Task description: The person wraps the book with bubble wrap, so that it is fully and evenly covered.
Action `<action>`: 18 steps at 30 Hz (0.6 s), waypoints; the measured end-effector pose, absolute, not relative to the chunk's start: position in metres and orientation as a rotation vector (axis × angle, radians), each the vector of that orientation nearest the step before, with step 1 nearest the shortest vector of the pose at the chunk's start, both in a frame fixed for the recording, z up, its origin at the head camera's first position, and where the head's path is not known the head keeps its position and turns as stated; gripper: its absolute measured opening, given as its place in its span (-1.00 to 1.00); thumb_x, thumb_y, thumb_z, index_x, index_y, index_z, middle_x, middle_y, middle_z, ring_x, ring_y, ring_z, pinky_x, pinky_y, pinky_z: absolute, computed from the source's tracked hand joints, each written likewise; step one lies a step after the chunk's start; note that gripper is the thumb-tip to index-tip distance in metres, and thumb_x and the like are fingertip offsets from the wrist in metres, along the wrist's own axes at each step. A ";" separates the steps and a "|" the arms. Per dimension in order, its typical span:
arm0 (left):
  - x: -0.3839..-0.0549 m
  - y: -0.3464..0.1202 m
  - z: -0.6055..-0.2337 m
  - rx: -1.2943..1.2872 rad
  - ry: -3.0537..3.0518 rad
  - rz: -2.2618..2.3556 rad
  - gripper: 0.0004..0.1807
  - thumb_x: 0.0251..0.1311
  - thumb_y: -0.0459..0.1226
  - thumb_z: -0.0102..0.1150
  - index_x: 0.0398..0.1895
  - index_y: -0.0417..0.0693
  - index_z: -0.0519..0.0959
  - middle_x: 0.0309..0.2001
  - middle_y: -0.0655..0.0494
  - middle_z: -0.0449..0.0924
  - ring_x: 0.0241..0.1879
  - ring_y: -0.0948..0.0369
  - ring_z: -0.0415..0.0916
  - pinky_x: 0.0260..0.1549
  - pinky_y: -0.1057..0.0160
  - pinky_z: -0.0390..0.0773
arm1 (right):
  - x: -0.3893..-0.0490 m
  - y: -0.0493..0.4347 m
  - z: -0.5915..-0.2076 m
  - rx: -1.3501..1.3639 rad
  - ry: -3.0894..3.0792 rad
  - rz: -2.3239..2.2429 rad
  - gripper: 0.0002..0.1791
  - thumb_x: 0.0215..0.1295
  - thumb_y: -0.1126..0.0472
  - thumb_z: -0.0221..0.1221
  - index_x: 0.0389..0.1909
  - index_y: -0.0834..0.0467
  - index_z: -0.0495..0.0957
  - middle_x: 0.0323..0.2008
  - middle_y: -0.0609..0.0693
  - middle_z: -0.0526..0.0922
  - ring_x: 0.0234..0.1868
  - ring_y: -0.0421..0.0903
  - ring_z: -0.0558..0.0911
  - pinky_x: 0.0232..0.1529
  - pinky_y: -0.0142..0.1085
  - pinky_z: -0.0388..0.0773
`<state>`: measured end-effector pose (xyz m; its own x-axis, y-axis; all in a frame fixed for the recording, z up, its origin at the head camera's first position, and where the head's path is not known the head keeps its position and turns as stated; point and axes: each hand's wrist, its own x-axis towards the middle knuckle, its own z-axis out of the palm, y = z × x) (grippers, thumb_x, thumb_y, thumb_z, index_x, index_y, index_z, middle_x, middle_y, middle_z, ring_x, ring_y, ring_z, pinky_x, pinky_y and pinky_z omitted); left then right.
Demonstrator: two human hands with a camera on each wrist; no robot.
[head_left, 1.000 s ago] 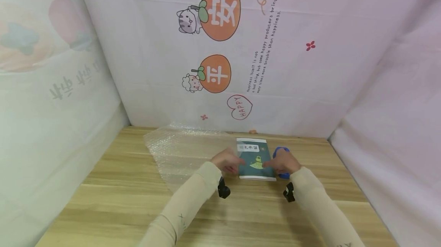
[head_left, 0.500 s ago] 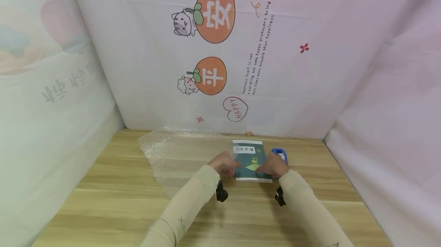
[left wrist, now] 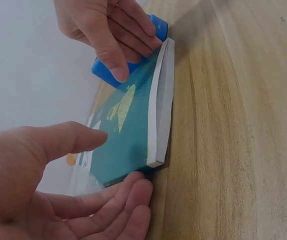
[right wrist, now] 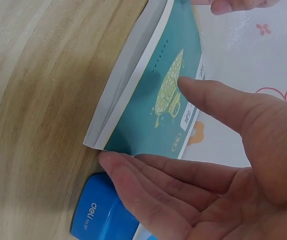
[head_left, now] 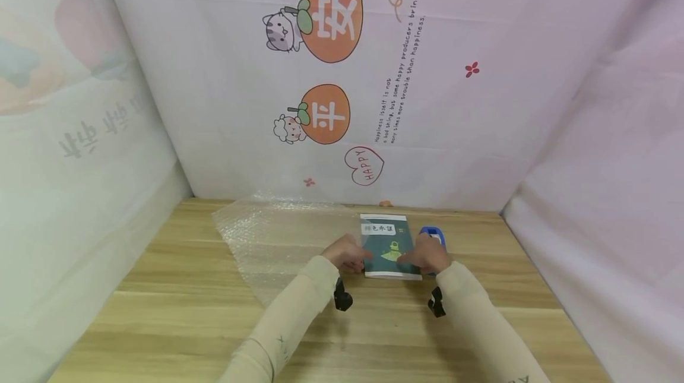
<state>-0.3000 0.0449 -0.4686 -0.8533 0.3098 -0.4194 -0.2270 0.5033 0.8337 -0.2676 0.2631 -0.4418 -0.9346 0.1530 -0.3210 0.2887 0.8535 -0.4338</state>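
A flat green packet (head_left: 379,243) with white ends and a yellow-green print lies on the wooden table. My left hand (head_left: 344,253) holds its left side, thumb over the cover and fingers along the edge. On the opposite side my right hand (head_left: 427,254) has its thumb on the cover (right wrist: 148,100) and its fingers against the side. A clear bubble wrap sheet (head_left: 288,231) spreads to the left, its right edge hazily overlapping the packet's upper left corner. Just right of the packet stands a blue tape dispenser (head_left: 434,232), partly hidden by my right hand.
The wooden table (head_left: 176,312) ends at a printed white cloth (head_left: 427,175) hanging behind it. More white cloth walls in the left (head_left: 107,211) and right (head_left: 598,222) sides.
The head view has shifted slightly. My right hand has moved a little left and toward me, showing more of the tape dispenser. The left hand and packet stay nearly in place.
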 end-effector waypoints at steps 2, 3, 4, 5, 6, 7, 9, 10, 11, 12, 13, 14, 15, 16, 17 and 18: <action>-0.300 0.044 -0.470 0.063 2.211 1.342 -0.73 0.25 -0.23 0.41 -0.25 -0.33 0.67 -0.49 -0.04 0.71 -0.55 0.22 0.57 -0.35 0.21 0.76 | -0.268 0.262 -0.442 0.337 2.755 -0.711 -0.40 0.26 0.04 0.46 -0.05 0.45 0.45 -0.31 0.19 0.59 -0.35 0.02 0.68 -0.35 -0.24 0.77; -0.301 0.043 -0.470 0.061 2.205 1.343 -0.75 0.25 -0.23 0.41 -0.29 -0.29 0.65 -0.51 0.00 0.68 -0.55 0.22 0.57 -0.37 0.24 0.74 | -0.268 0.262 -0.443 0.335 2.755 -0.714 -0.41 0.26 0.04 0.46 -0.05 0.46 0.45 -0.30 0.20 0.59 -0.34 0.02 0.68 -0.35 -0.25 0.77; -0.301 0.043 -0.470 0.061 2.198 1.344 -0.77 0.24 -0.24 0.41 -0.33 -0.26 0.64 -0.53 0.03 0.66 -0.56 0.24 0.56 -0.39 0.26 0.71 | -0.268 0.262 -0.442 0.337 2.754 -0.716 -0.40 0.27 0.05 0.46 -0.03 0.46 0.45 -0.29 0.21 0.59 -0.33 0.02 0.68 -0.35 -0.24 0.77; -0.301 0.043 -0.471 0.060 2.191 1.344 -0.78 0.24 -0.24 0.41 -0.36 -0.24 0.63 -0.55 0.06 0.63 -0.56 0.24 0.55 -0.41 0.28 0.69 | -0.268 0.262 -0.442 0.339 2.751 -0.716 -0.39 0.27 0.05 0.46 -0.02 0.46 0.45 -0.28 0.21 0.59 -0.32 0.03 0.67 -0.36 -0.25 0.76; -0.302 0.044 -0.471 0.058 2.185 1.344 -0.79 0.23 -0.25 0.42 -0.39 -0.22 0.62 -0.57 0.08 0.61 -0.57 0.25 0.54 -0.43 0.30 0.66 | -0.268 0.262 -0.442 0.342 2.747 -0.718 -0.39 0.27 0.05 0.46 0.00 0.47 0.44 -0.26 0.22 0.59 -0.31 0.03 0.67 -0.37 -0.26 0.76; -0.302 0.044 -0.471 0.059 2.183 1.344 -0.79 0.22 -0.26 0.42 -0.41 -0.20 0.61 -0.58 0.09 0.60 -0.57 0.26 0.53 -0.45 0.31 0.64 | -0.269 0.262 -0.442 0.344 2.744 -0.717 -0.38 0.27 0.05 0.45 0.02 0.47 0.44 -0.25 0.23 0.59 -0.31 0.03 0.67 -0.37 -0.27 0.75; -0.301 0.044 -0.471 0.056 2.173 1.355 -0.79 0.20 -0.28 0.43 -0.44 -0.19 0.60 -0.58 0.09 0.60 -0.57 0.25 0.52 -0.44 0.31 0.63 | -0.269 0.262 -0.443 0.349 2.736 -0.719 -0.37 0.28 0.05 0.45 0.03 0.47 0.43 -0.23 0.24 0.59 -0.30 0.03 0.67 -0.38 -0.28 0.74; -0.301 0.044 -0.471 0.057 2.175 1.359 -0.80 0.20 -0.29 0.44 -0.45 -0.18 0.60 -0.57 0.08 0.61 -0.57 0.25 0.53 -0.43 0.31 0.64 | -0.269 0.262 -0.442 0.354 2.733 -0.721 -0.36 0.28 0.05 0.45 0.05 0.48 0.43 -0.22 0.24 0.59 -0.29 0.03 0.67 -0.38 -0.29 0.74; -0.300 0.043 -0.471 0.058 2.172 1.368 -0.80 0.19 -0.30 0.45 -0.45 -0.19 0.60 -0.56 0.07 0.62 -0.56 0.24 0.54 -0.40 0.29 0.66 | -0.270 0.263 -0.442 0.353 2.731 -0.717 -0.36 0.29 0.05 0.45 0.06 0.48 0.43 -0.22 0.24 0.59 -0.29 0.03 0.67 -0.38 -0.29 0.74; -0.299 0.043 -0.471 0.059 2.171 1.381 -0.80 0.18 -0.31 0.46 -0.45 -0.19 0.60 -0.55 0.05 0.65 -0.56 0.23 0.56 -0.38 0.26 0.69 | -0.270 0.263 -0.442 0.360 2.729 -0.717 -0.34 0.30 0.05 0.45 0.08 0.49 0.42 -0.21 0.24 0.59 -0.29 0.03 0.67 -0.38 -0.29 0.74; -0.298 0.043 -0.471 0.059 2.164 1.398 -0.80 0.18 -0.32 0.46 -0.44 -0.20 0.60 -0.53 0.02 0.67 -0.54 0.22 0.58 -0.34 0.24 0.72 | -0.270 0.263 -0.442 0.365 2.726 -0.717 -0.33 0.30 0.04 0.44 0.11 0.50 0.42 -0.20 0.24 0.60 -0.28 0.02 0.67 -0.37 -0.30 0.74; -0.297 0.043 -0.471 0.058 2.156 1.421 -0.81 0.16 -0.35 0.46 -0.43 -0.21 0.60 -0.52 0.00 0.69 -0.54 0.20 0.60 -0.30 0.20 0.75 | -0.270 0.264 -0.442 0.368 2.724 -0.718 -0.31 0.31 0.04 0.44 0.14 0.51 0.41 -0.19 0.23 0.59 -0.28 0.02 0.67 -0.37 -0.30 0.74; -0.296 0.044 -0.471 0.059 2.148 1.444 -0.82 0.16 -0.37 0.46 -0.42 -0.22 0.59 -0.51 -0.02 0.70 -0.53 0.20 0.62 -0.26 0.18 0.77 | -0.270 0.264 -0.441 0.366 2.723 -0.718 -0.28 0.31 0.03 0.44 0.17 0.52 0.40 -0.19 0.24 0.59 -0.29 0.01 0.67 -0.37 -0.30 0.73; -0.295 0.044 -0.472 0.058 2.139 1.467 -0.83 0.16 -0.39 0.45 -0.40 -0.23 0.59 -0.51 -0.03 0.70 -0.52 0.19 0.63 -0.23 0.15 0.79 | -0.270 0.265 -0.441 0.369 2.721 -0.719 -0.25 0.31 0.03 0.44 0.20 0.53 0.39 -0.18 0.24 0.59 -0.30 0.00 0.66 -0.37 -0.30 0.73; -0.295 0.044 -0.473 0.051 2.124 1.494 -0.84 0.15 -0.41 0.44 -0.38 -0.25 0.58 -0.51 -0.03 0.71 -0.52 0.19 0.64 -0.20 0.13 0.80 | -0.270 0.265 -0.441 0.368 2.719 -0.720 -0.23 0.31 0.03 0.44 0.22 0.54 0.38 -0.18 0.24 0.58 -0.31 0.00 0.65 -0.38 -0.31 0.72; -0.295 0.044 -0.474 0.044 2.109 1.520 -0.85 0.15 -0.43 0.42 -0.36 -0.26 0.58 -0.52 -0.03 0.70 -0.52 0.19 0.65 -0.20 0.12 0.80 | -0.270 0.266 -0.441 0.375 2.715 -0.726 -0.21 0.31 0.03 0.44 0.25 0.55 0.37 -0.17 0.24 0.57 -0.32 -0.01 0.64 -0.38 -0.31 0.72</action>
<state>-0.2954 0.0444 -0.4741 -0.8563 0.3272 -0.3997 -0.2758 0.3647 0.8893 -0.2698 0.2659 -0.4412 -0.9192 0.1702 -0.3550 0.3247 0.8376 -0.4392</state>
